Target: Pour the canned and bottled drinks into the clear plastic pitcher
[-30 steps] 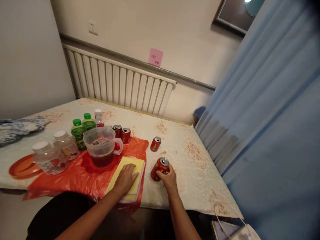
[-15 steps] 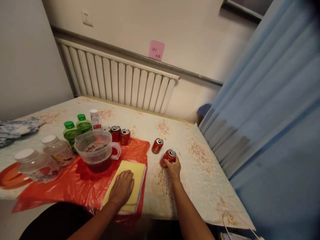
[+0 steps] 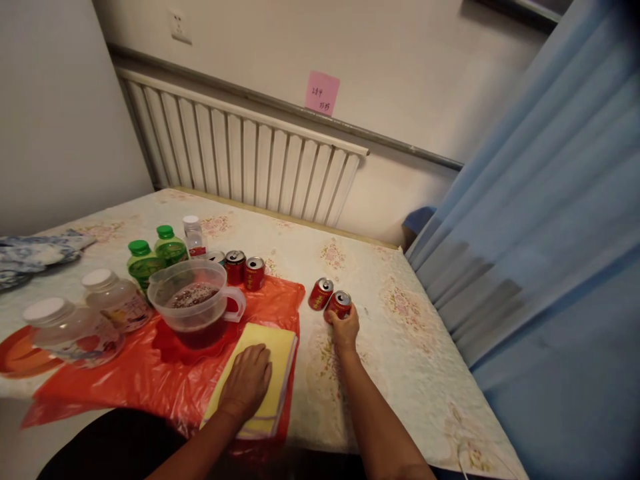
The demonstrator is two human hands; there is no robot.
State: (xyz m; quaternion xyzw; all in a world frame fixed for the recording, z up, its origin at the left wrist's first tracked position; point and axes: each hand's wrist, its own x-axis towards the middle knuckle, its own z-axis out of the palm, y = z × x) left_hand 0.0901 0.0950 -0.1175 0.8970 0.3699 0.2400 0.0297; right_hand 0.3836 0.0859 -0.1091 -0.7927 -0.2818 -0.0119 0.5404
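Red can (image 3: 337, 305), gripped in our right hand (image 3: 347, 328), sits on floral cloth (image 3: 385, 380) just beside a second can (image 3: 321, 294); our left hand (image 3: 247, 380) lies flat on the yellow notebook (image 3: 281, 343).

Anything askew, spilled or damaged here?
Only the red plastic sheet looks untidy: it's wrinkled, and its near edge hangs off the table. No spill is visible around the pitcher, and the can in the right hand shows no obvious dent.

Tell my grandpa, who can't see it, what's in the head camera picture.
A person's right hand holds a red can beside another red can on a flowery tablecloth. The left hand rests on a yellow book, near a see-through jug of dark liquid.
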